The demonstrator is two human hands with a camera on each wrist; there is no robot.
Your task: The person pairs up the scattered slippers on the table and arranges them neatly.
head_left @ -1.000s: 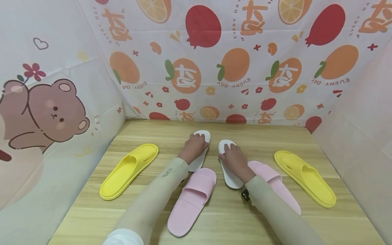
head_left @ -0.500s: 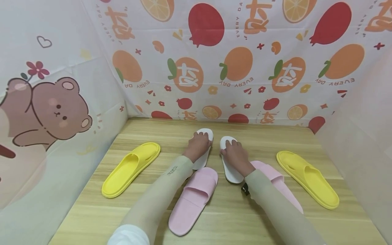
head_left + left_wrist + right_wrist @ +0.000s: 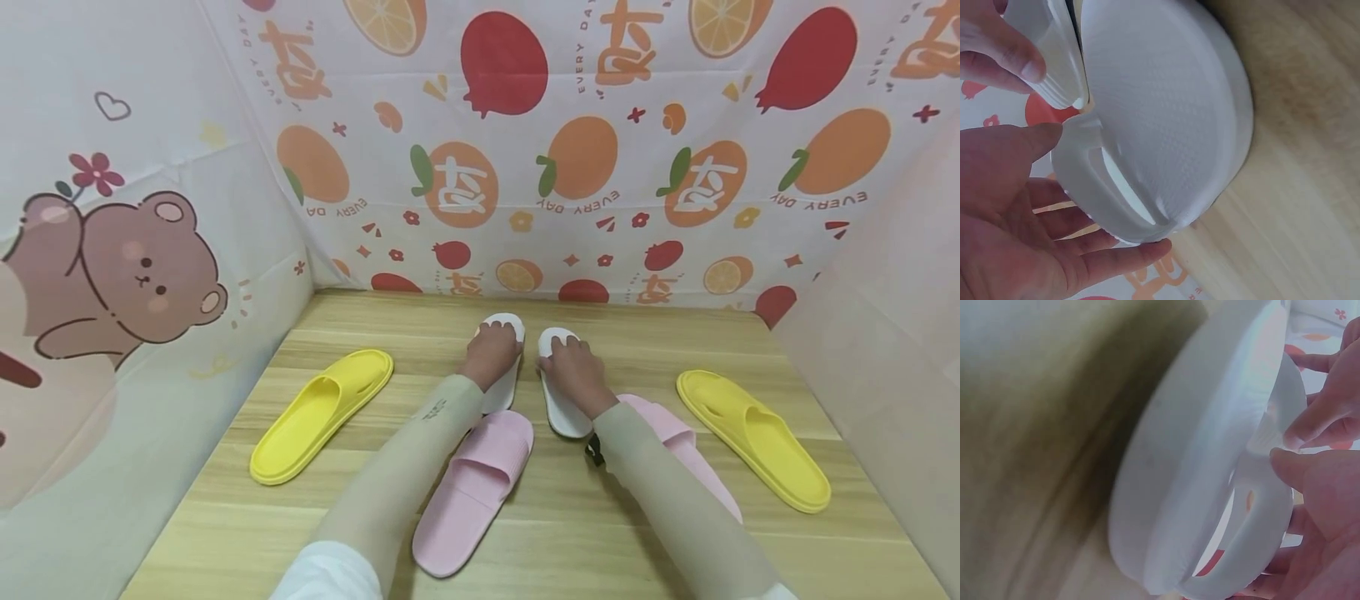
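Two white slippers lie side by side on the wooden table, toes toward the back wall. My left hand point(image 3: 491, 354) grips the strap of the left white slipper point(image 3: 505, 393). In the left wrist view the thumb is at one strap edge and the fingers reach round its front; an open slot shows in the strap. My right hand point(image 3: 573, 375) holds the right white slipper point(image 3: 558, 412) by its strap, with thumb and fingers about it in the right wrist view point(image 3: 1172, 487). A narrow gap separates the two slippers in the head view. The hands hide most of both straps.
One pink slipper point(image 3: 457, 533) lies just in front of the left white one; another pink slipper point(image 3: 693, 458) is partly under the right forearm. Yellow slippers lie at the left point(image 3: 300, 433) and right point(image 3: 780, 458). Patterned cloth walls point(image 3: 555, 250) enclose the table point(image 3: 570, 542).
The right white slipper has slid away from me, toward the back wall. The left white slipper has shifted slightly right, so the gap between them is narrower. Pink and yellow slippers stay put.
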